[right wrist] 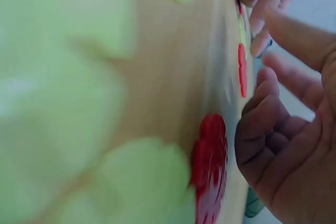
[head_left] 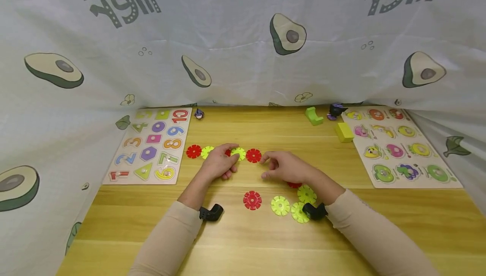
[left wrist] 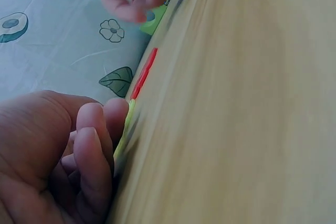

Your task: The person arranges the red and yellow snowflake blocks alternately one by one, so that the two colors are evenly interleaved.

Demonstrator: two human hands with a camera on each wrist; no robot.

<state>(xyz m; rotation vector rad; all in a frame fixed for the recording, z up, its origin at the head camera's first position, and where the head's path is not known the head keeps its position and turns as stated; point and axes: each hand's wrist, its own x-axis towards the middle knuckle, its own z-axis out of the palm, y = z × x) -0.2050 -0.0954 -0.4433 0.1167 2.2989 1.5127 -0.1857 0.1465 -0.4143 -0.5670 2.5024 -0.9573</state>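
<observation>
In the head view, a row of red and yellow notched plastic discs lies across the middle of the table. My left hand (head_left: 220, 162) pinches a yellow disc (head_left: 238, 154) in that row by its edges, between thumb and forefinger. To its right comes a red disc (head_left: 254, 155), the row's right end. Just right of that red disc, my right hand (head_left: 286, 166) is loosely bent with nothing in its fingers. A red disc (head_left: 194, 151) and a yellow disc (head_left: 206, 152) show at the left end; my left hand partly hides the middle.
Nearer me lie a loose red disc (head_left: 252, 200), a yellow disc (head_left: 280, 206) and several more under my right forearm. A number puzzle board (head_left: 182, 141) stands left, a fruit puzzle board (head_left: 383, 164) right. Green block (head_left: 314, 116) and yellow block (head_left: 344, 132) sit toward the back.
</observation>
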